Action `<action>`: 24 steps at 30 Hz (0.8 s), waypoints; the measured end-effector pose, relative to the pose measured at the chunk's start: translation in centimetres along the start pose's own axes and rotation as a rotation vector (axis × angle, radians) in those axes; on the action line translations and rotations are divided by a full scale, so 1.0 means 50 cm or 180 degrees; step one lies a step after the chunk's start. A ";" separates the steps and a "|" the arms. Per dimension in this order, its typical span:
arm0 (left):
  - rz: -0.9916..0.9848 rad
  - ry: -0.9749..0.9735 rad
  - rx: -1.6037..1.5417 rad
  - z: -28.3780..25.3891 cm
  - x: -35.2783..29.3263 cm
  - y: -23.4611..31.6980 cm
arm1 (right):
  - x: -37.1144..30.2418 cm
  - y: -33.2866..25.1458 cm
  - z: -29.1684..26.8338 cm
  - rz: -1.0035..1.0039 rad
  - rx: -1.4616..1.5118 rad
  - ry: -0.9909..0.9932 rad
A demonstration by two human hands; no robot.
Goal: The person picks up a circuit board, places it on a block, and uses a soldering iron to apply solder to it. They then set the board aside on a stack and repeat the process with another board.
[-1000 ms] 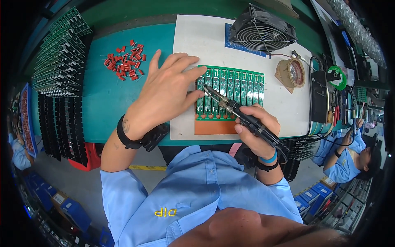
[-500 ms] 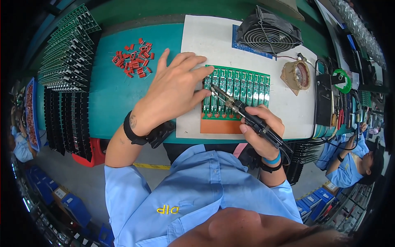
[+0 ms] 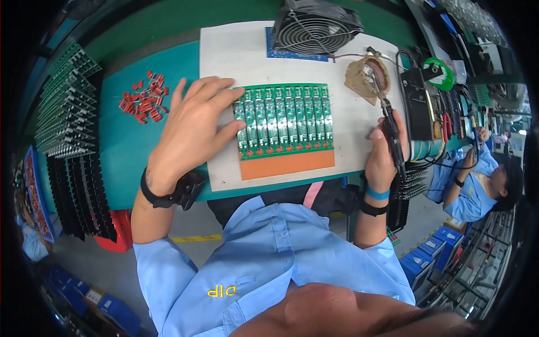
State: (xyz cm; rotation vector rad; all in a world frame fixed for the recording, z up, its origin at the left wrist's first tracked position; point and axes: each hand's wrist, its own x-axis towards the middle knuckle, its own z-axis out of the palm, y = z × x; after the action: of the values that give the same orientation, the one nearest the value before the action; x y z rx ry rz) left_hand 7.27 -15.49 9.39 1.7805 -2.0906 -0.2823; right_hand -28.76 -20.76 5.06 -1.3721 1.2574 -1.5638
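A panel of green circuit boards (image 3: 283,121) lies on an orange-brown base plate (image 3: 287,167) in front of me. My left hand (image 3: 196,121) is open at the panel's left side, fingers spread, with index finger and thumb touching its edge. Held in my closed right hand (image 3: 383,154) is a black soldering iron (image 3: 393,133), well to the right of the panel. Its tip end reaches the mouth of a round, crusted tan cup (image 3: 359,76); the very tip is hard to make out there.
Red components (image 3: 145,101) with wire leads lie heaped on the green mat (image 3: 120,163). A black fan (image 3: 317,33) stands behind the panel. Racked boards (image 3: 67,106) rise at far left. A black box (image 3: 415,104) and hand tools flank the cup. Another person (image 3: 471,185) works at far right.
My right hand has carried the soldering iron from the panel's left part over to the cup. My left hand stays at the panel's edge. The whole view has shifted, moving the bench leftward.
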 end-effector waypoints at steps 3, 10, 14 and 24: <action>0.0009 0.0021 0.0048 0.002 0.003 -0.004 | -0.001 0.001 -0.015 -0.0080 0.0027 -0.0318; 0.0058 -0.0050 0.0054 0.001 -0.002 -0.007 | -0.049 -0.049 0.032 -0.0376 -0.0003 -0.2003; 0.0096 0.0058 -0.0029 0.001 -0.001 -0.007 | -0.051 -0.050 0.071 -0.0558 -0.0020 -0.2314; 0.0176 0.0056 -0.0118 0.015 0.006 -0.001 | -0.043 -0.052 0.100 -0.0739 -0.0247 -0.2509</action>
State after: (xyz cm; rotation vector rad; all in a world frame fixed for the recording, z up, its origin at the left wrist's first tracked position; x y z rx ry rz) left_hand 6.99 -15.86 8.72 1.6950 -2.1049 -0.2875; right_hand -23.19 -19.07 6.74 -1.9673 0.6879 -0.9308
